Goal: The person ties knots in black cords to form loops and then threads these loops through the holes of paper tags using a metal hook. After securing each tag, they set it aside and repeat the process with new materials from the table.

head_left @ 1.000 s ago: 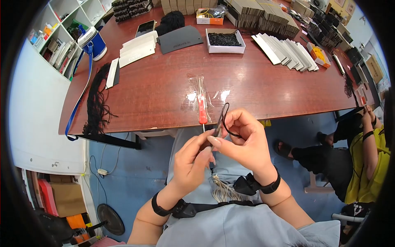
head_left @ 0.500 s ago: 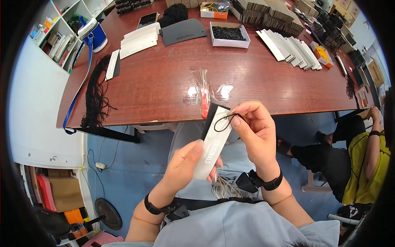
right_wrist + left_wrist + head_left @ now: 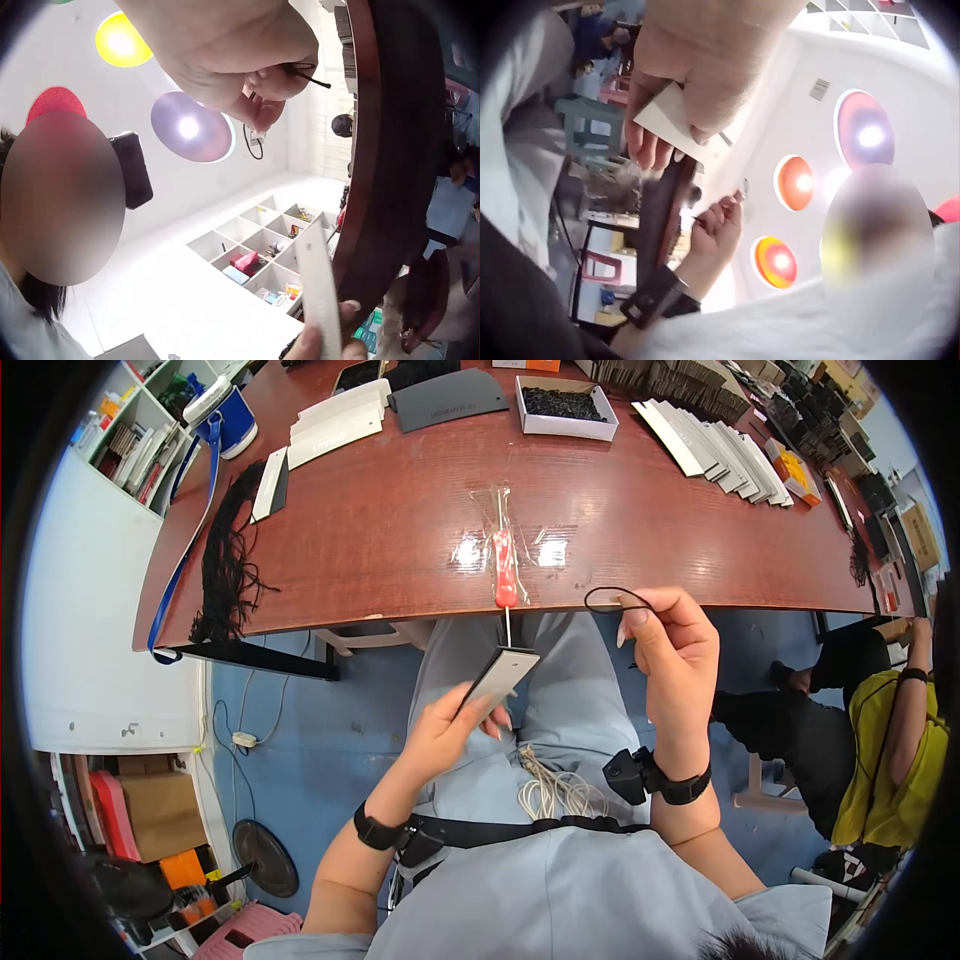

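Observation:
My left hand (image 3: 446, 732) grips a small stack of white and black tags (image 3: 499, 678), its holed end pointing up toward the table edge. In the left wrist view the white tag (image 3: 669, 120) lies between thumb and fingers. My right hand (image 3: 674, 660) pinches a black cord loop (image 3: 606, 590) between thumb and fingertips, apart from the tags; in the right wrist view the cord (image 3: 253, 147) hangs from the fingers. A red-handled tool (image 3: 504, 575) lies taped at the table edge, its metal shaft sticking out just above the tags.
On the table (image 3: 400, 545) are black cords (image 3: 228, 565) at left, white tags (image 3: 338, 426), a dark card (image 3: 448, 400), a box of black bits (image 3: 567, 408) and more white tags (image 3: 708, 448) at right. Another person (image 3: 890, 730) sits at far right.
The tags came out flat facing up, then moved down and left with my left hand. My right hand moved right with the cord, away from the tags. The head view tilted lower.

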{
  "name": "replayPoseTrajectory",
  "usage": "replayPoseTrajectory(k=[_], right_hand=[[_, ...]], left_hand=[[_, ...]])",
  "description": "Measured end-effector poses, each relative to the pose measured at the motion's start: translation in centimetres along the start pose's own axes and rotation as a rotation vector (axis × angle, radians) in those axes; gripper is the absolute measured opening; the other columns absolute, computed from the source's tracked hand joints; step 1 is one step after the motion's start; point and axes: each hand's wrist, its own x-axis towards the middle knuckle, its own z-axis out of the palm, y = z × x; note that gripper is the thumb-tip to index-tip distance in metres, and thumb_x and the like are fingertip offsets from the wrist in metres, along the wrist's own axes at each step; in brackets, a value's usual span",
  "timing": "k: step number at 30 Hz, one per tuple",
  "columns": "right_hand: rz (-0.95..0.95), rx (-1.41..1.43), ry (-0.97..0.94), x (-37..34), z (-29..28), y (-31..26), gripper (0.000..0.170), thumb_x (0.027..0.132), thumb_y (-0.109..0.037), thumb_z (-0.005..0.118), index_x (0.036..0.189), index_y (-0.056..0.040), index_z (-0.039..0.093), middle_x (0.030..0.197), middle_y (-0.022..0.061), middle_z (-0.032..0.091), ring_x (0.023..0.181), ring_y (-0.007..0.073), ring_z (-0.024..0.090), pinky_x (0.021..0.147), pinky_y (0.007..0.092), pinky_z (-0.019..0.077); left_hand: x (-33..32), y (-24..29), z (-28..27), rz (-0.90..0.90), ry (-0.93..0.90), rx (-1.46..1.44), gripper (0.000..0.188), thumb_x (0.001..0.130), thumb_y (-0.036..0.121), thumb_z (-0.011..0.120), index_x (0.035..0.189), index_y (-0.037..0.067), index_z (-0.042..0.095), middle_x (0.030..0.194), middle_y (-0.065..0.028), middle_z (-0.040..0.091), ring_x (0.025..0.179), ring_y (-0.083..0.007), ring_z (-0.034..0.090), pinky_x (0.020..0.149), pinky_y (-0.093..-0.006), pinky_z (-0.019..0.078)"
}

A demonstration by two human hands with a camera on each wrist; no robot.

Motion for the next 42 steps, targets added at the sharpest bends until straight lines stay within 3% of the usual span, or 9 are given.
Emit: replayPoseTrajectory(k=[4, 11, 14, 22, 28, 33, 35, 38, 42], right_hand=[[0.046, -0.027, -0.003, -0.5, 0.1, -0.1, 0.011, 0.078, -0.003, 0.054, 0.087, 0.0032, 0.054, 0.074, 0.0032, 0.057, 0.064, 0.0058, 0.049, 0.06, 0.0175, 0.04], [0.109, -0.229, -0.461, -1.6, 1.0, 0.7, 0.012, 0.077, -0.002, 0.052, 0.087, 0.0018, 0.058, 0.074, 0.0061, 0.057, 0.06, 0.0075, 0.049, 0.055, 0.0204, 0.0402], [0.075, -0.263, -0.52, -1.5, 1.3, 1.0, 0.013, 0.078, -0.002, 0.051, 0.087, 0.0009, 0.059, 0.072, 0.0058, 0.056, 0.058, 0.0089, 0.049, 0.054, 0.0213, 0.0401], [-0.034, -0.332, -0.51, -0.1, 1.6, 2.7, 0.012, 0.076, -0.001, 0.052, 0.085, 0.0006, 0.059, 0.068, 0.0049, 0.055, 0.056, 0.0103, 0.049, 0.051, 0.022, 0.0389], [-0.208, -0.737, -0.279, 0.3, 0.7, 3.8, 0.014, 0.072, -0.001, 0.056, 0.085, -0.002, 0.059, 0.063, 0.0075, 0.051, 0.053, 0.0181, 0.048, 0.048, 0.0245, 0.0369], [-0.042, -0.629, -0.319, 0.1, -0.9, 4.0, 0.014, 0.072, -0.002, 0.056, 0.084, -0.002, 0.061, 0.065, 0.0075, 0.055, 0.053, 0.0142, 0.049, 0.049, 0.0228, 0.037], [0.04, -0.405, -0.449, 0.3, -1.5, 4.0, 0.012, 0.073, -0.002, 0.055, 0.083, -0.0014, 0.062, 0.066, 0.0041, 0.057, 0.054, 0.009, 0.048, 0.05, 0.0199, 0.0363], [0.278, -0.153, -0.434, 0.4, -2.5, 3.8, 0.011, 0.074, -0.003, 0.055, 0.081, -0.0004, 0.062, 0.065, 0.0005, 0.057, 0.056, 0.0051, 0.046, 0.051, 0.0174, 0.0349], [0.327, -0.227, -0.431, 1.3, -1.7, 3.6, 0.012, 0.076, -0.008, 0.054, 0.078, 0.0004, 0.062, 0.066, 0.0004, 0.057, 0.057, 0.0029, 0.045, 0.05, 0.0162, 0.0333]], left_hand=[[0.2, -0.7, 0.7, 0.036, 0.001, -0.107, 0.029, 0.089, 0.02, 0.034, 0.098, -0.004, 0.049, 0.075, -0.0103, 0.055, 0.063, -0.014, 0.053, 0.061, -0.0255, 0.044], [1.8, -0.6, 0.8, 0.059, 0.067, -0.16, 0.027, 0.09, 0.019, 0.034, 0.098, -0.003, 0.047, 0.074, -0.0064, 0.054, 0.062, -0.0096, 0.049, 0.059, -0.0213, 0.0416], [2.9, -0.8, 0.7, 0.149, 0.1, -0.048, 0.027, 0.09, 0.02, 0.034, 0.097, -0.002, 0.048, 0.074, -0.0059, 0.054, 0.062, -0.0094, 0.049, 0.058, -0.0211, 0.0416], [3.3, -1.3, 0.6, 0.145, 0.067, -0.119, 0.029, 0.09, 0.022, 0.034, 0.096, -0.001, 0.049, 0.074, -0.0056, 0.053, 0.063, -0.0092, 0.049, 0.059, -0.0209, 0.0416], [3.1, -1.1, 0.7, 0.11, 0.076, -0.137, 0.029, 0.09, 0.022, 0.034, 0.097, -0.001, 0.049, 0.074, -0.006, 0.053, 0.063, -0.0088, 0.049, 0.059, -0.0207, 0.0415], [2.0, -0.7, 0.6, 0.12, 0.102, 0.102, 0.028, 0.089, 0.018, 0.033, 0.095, -0.003, 0.05, 0.07, -0.0065, 0.055, 0.057, -0.0094, 0.05, 0.054, -0.0219, 0.0418], [1.2, -0.8, 0.4, 0.12, 0.106, 0.247, 0.028, 0.088, 0.015, 0.031, 0.096, -0.003, 0.05, 0.069, -0.0074, 0.055, 0.056, -0.0105, 0.051, 0.053, -0.0227, 0.0423], [0.3, -1.1, -0.1, 0.32, 0.125, 0.512, 0.026, 0.087, 0.013, 0.033, 0.092, -0.003, 0.053, 0.064, -0.0055, 0.055, 0.05, -0.0104, 0.05, 0.047, -0.0228, 0.041], [0.9, -1.1, -1.1, 0.574, 0.155, 0.734, 0.018, 0.077, 0.008, 0.047, 0.091, 0.0, 0.054, 0.064, -0.0055, 0.055, 0.049, -0.0149, 0.051, 0.046, -0.0251, 0.0409]])
